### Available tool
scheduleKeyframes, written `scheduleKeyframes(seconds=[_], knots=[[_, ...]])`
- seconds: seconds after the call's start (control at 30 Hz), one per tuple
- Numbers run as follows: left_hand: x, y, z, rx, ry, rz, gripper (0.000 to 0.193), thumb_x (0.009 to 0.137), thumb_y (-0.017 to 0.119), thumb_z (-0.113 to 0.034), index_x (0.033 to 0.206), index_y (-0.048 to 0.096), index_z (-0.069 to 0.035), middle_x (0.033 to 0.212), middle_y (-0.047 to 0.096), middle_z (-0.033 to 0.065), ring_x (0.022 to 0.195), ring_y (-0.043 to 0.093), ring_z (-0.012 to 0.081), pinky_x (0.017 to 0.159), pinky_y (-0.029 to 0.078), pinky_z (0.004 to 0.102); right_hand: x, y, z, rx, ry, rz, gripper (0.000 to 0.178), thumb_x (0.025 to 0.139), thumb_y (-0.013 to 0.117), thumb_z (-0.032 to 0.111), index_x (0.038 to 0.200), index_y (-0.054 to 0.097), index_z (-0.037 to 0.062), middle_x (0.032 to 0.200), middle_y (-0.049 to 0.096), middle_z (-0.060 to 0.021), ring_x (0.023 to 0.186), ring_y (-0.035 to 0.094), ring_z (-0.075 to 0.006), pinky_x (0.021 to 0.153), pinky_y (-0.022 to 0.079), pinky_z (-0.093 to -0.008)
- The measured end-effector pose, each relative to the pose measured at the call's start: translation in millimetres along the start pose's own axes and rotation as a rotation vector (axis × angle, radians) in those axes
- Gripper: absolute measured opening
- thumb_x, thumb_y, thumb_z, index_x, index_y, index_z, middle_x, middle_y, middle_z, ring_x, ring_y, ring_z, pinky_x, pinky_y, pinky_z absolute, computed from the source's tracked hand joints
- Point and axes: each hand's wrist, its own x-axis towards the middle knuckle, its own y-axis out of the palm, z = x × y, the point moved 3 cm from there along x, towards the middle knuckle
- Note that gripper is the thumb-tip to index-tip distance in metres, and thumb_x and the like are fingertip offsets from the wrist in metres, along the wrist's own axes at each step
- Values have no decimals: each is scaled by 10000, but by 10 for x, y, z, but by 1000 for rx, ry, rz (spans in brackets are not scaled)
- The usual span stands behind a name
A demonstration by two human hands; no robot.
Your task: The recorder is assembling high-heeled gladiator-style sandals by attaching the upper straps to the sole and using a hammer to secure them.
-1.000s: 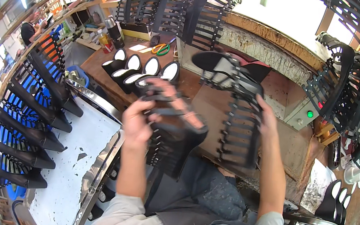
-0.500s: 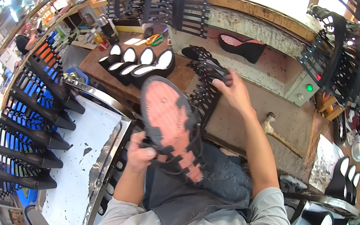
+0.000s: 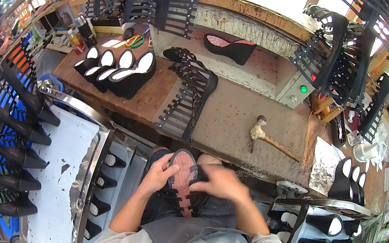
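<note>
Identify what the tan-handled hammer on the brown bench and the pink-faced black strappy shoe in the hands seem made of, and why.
Hammer: handle probably matte wood, dull tan; head likely metal, dark at both ends. Shoe: pink face perhaps fibreboard, flat and matte; straps leather or synthetic, thin and dark.

A: Where has the right hand [image 3: 220, 182] gone?
B: Off the tall black sandal with ladder-like straps [image 3: 205, 89], which it was holding up a second ago and which now lies beyond both hands.
A: And the black strappy shoe with the flat pink face [image 3: 183, 173]?
B: Lower, and between both hands now; half a second ago the left hand [image 3: 159, 174] alone held it up.
</note>
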Motion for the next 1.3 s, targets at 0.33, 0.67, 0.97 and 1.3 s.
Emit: scheduleKeyframes(seconds=[0.33, 0.67, 0.97, 1.3], knots=[[12, -197, -298, 602, 136, -149, 396, 828, 631, -54, 1199, 523, 30, 1125, 606, 166, 1037, 612, 263, 898, 488, 344, 2173, -2216, -1942, 577, 247, -887, 680, 780, 780, 363, 1289, 521, -7, 1188, 619, -111, 1078, 571, -192, 935, 436, -300], [1002, 737, -674, 1402, 465, 504, 630, 914, 532, -467, 1277, 507, 48, 1415, 397, 262, 1350, 320, 439, 1102, 301, 517, 2963, -2372, -2403, 479, 40, -957, 616, 713, 845, 250, 1217, 569, 28, 1185, 614, -75, 1036, 580, -185, 934, 437, -293], [1167, 146, -580, 1414, 448, 133, 570, 879, 601, -402, 1207, 562, 63, 1357, 466, 253, 1278, 419, 400, 1095, 302, 478, 1670, -1974, -1688, 850, 174, -1123, 571, 716, 837, 197, 1171, 573, -28, 983, 660, -81, 868, 627, -153, 762, 514, -284], [430, -404, 69, 647, 41, -365, 407, 887, 647, -162, 1213, 537, 53, 1125, 605, 152, 1024, 580, 225, 930, 448, 341, -6, -888, -912, 285, 186, -777, 754, 694, 844, 285, 1301, 499, 1, 1200, 616, -167, 1142, 577, -267, 981, 437, -373]])
